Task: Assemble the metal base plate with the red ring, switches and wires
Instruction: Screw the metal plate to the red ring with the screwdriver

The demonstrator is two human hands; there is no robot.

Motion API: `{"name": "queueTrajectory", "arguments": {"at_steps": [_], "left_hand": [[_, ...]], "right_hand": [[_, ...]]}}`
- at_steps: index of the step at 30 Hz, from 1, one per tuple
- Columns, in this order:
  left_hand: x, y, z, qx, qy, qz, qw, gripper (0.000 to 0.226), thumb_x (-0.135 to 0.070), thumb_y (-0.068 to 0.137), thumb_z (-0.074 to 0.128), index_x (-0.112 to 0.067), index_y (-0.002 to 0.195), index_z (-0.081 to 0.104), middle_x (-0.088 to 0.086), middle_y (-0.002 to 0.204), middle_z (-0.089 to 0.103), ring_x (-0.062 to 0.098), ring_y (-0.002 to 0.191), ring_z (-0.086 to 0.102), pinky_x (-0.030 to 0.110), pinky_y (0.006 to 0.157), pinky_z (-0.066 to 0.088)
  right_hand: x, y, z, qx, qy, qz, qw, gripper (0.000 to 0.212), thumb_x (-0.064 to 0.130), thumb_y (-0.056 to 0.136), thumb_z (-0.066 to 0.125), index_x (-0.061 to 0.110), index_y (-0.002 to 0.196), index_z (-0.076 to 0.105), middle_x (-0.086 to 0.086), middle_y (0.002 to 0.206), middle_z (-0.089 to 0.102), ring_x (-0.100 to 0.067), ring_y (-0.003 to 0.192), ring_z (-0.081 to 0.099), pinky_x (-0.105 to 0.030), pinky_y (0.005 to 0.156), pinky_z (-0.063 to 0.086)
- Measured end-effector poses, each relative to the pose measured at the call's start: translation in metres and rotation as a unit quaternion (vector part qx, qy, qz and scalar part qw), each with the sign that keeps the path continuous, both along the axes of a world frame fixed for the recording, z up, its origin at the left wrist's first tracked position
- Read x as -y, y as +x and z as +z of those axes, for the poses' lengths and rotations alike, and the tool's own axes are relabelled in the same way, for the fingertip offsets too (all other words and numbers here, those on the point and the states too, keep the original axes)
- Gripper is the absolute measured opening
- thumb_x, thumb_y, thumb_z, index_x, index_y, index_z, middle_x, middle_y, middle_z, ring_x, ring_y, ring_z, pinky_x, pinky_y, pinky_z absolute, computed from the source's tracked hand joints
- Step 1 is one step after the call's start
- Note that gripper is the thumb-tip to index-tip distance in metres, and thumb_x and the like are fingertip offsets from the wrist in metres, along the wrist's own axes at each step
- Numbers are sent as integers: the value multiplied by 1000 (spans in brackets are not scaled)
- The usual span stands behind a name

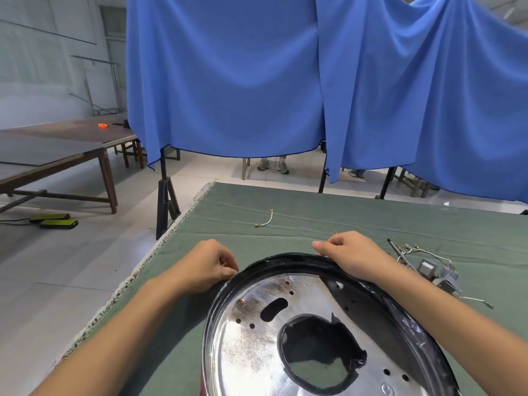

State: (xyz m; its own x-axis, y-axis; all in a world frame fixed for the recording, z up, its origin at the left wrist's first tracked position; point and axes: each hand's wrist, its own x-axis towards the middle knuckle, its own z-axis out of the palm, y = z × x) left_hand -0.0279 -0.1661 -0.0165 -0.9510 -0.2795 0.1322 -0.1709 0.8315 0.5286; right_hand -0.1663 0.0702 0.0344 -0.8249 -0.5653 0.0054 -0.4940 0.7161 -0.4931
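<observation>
Holding: we see both hands at the far rim of the metal plate [257, 338], which lies tilted toward us on the green cloth of the table [314, 207].
Left hand [205, 264]: our fingers are curled, their tips pinching the black rim at its upper left edge.
Right hand [348, 252]: it lies over the rim's upper right; the fingers are bent over the edge and the thumb points left. We cannot tell how tightly it grips.
Plate look: shiny silver, speckled with brown spots, ringed by a glossy black rim [294, 257]. It has a large ragged round opening near the middle, an oblong slot above that, and several small round holes.
Red ring [203, 387]: only a sliver of dark red shows under the plate's lower left edge.
Loose wire [265, 220]: short, white, with metal ends, lying alone on the cloth beyond the hands.
Switches and wires [437, 274]: a grey cluster with white leads, on the cloth just right of the right wrist.
Behind: a blue curtain [228, 81] hangs past the table.
</observation>
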Motion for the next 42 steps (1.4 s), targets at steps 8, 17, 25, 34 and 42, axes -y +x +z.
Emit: {"name": "queueTrajectory", "arguments": {"at_steps": [8,17,25,34,42], "left_hand": [[-2,1,-5,-61,113,59,990,22,-12,85,67,-14,63,65,0,58,63,4,44,51,15,47,41],[-31,16,75,-252,358,87,895,10,0,87,60,2,77,63,13,74,72,18,47,61,26,41,50],[-144,11,122,-176,344,-26,922,10,8,80,60,3,72,63,16,65,68,15,38,54,34,52,58],[-191,-8,107,-118,359,-35,925,10,1,83,66,-1,73,66,14,65,67,17,48,60,29,50,56],[-171,-12,111,-166,450,59,875,8,-2,88,61,4,87,67,17,79,71,23,67,69,31,59,59]], "right_hand": [[-8,6,1,-15,-30,-5,999,46,54,93,48,12,94,68,-3,93,69,-21,90,61,-34,81,47],[-50,-8,2,-7,-91,-70,993,47,53,94,45,12,88,68,-7,88,69,-25,86,62,-37,81,47],[-112,-12,-20,-107,34,-178,978,20,39,88,51,20,88,59,-1,96,67,-27,94,58,-34,80,48],[-140,-17,-43,-134,101,-229,959,39,16,88,52,8,126,44,-16,130,47,-34,116,48,-37,92,43],[-141,-8,-19,-181,-130,-164,961,10,19,81,64,16,90,67,-4,87,61,-28,94,58,-29,68,31]]}}
